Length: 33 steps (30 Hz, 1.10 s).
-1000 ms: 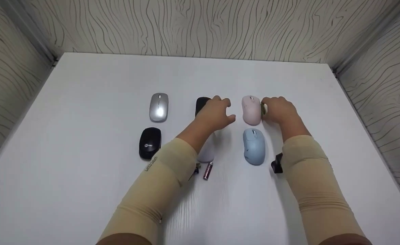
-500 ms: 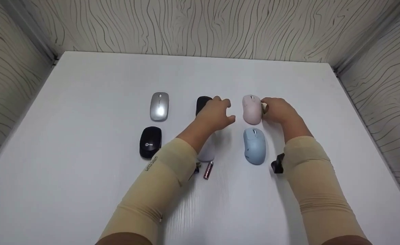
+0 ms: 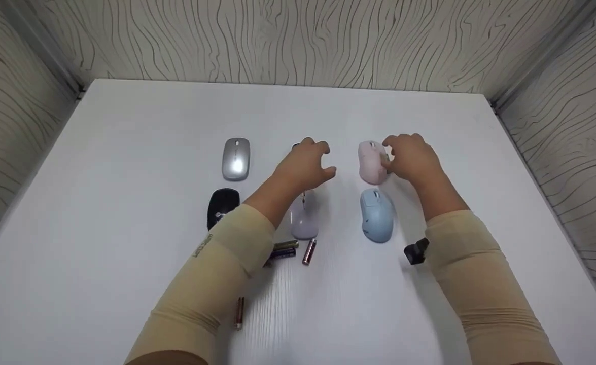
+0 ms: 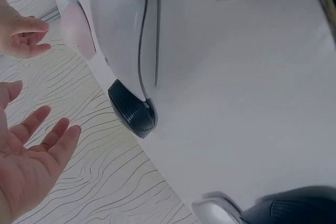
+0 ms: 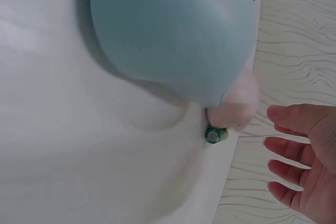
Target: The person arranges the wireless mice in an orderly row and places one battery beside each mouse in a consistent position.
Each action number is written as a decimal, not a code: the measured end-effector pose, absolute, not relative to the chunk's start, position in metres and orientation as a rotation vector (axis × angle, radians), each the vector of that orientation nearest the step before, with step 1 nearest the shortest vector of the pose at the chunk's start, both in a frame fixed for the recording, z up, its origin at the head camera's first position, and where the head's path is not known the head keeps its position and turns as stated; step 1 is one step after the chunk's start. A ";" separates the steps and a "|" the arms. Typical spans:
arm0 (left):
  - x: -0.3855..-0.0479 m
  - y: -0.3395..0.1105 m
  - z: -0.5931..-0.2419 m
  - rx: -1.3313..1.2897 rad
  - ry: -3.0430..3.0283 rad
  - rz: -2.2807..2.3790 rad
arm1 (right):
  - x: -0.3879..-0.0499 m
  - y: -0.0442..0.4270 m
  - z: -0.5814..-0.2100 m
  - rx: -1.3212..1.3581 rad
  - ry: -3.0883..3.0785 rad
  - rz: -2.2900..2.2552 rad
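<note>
My left hand (image 3: 304,165) hovers over a dark mouse (image 4: 131,109), mostly hidden in the head view. Its fingers are relaxed and hold nothing in the left wrist view. Just right of the pink mouse (image 3: 372,163) is my right hand (image 3: 412,157), its fingers loosely bent. Nothing lies between them in the right wrist view. Against the pink mouse's side are what look like batteries with a green end (image 5: 213,135). The pale blue mouse (image 3: 377,215) lies nearer me. Below my left hand sits a lavender mouse (image 3: 304,222).
A silver mouse (image 3: 236,159) and a black mouse (image 3: 222,208) lie on the left. By my left forearm are a red battery (image 3: 309,252), an olive battery (image 3: 285,245), a dark battery (image 3: 283,253) and another red battery (image 3: 239,313). Patterned walls enclose the white table (image 3: 150,116).
My right hand has let go of the battery beside the pink mouse and its fingers have spread. My left hand has shifted slightly left, uncovering more of the lavender mouse and the batteries.
</note>
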<state>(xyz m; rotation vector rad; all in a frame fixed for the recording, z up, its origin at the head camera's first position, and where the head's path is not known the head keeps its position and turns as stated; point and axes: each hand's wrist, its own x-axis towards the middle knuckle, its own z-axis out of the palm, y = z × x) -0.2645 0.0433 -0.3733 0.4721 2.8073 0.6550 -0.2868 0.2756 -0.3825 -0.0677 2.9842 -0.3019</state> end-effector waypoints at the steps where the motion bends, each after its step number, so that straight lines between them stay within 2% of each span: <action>1: -0.263 0.040 -0.372 0.475 2.811 0.654 | -0.284 0.271 -0.380 -0.071 2.984 -0.314; 18: -0.234 -0.002 -0.358 0.601 2.812 0.736 | -0.229 0.201 -0.356 -0.417 3.004 -0.242; 33: -0.207 -0.022 -0.363 0.598 2.779 0.800 | -0.190 0.184 -0.367 -0.551 2.977 -0.240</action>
